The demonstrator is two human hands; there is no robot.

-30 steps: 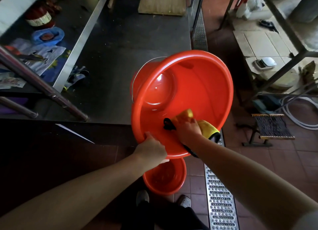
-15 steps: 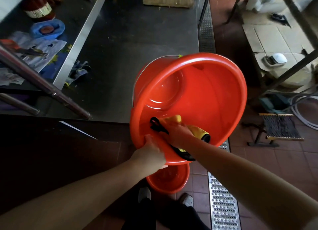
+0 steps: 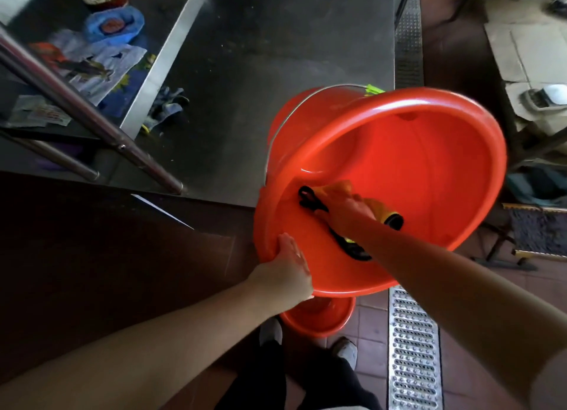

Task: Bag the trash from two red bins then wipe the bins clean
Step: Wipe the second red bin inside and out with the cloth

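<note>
A big red bin (image 3: 429, 164) is tilted toward me, its base resting at the steel table's front edge. My left hand (image 3: 285, 271) grips its near rim at the lower left. Inside the bin, my right hand (image 3: 346, 210) presses a yellow and black cloth (image 3: 337, 191) against the near inner wall. A second, smaller red bin (image 3: 319, 317) stands on the floor under the first one, mostly hidden by it.
The steel table (image 3: 260, 56) lies ahead, with grey gloves (image 3: 165, 105) and a raised shelf of papers and a blue cloth (image 3: 113, 26) at left. A metal floor drain grate (image 3: 412, 348) runs at right. My shoes (image 3: 346, 351) stand below.
The tilted bin has shifted right in view. My right hand has slid the cloth leftward along the near inner wall. My left hand keeps its grip on the rim.
</note>
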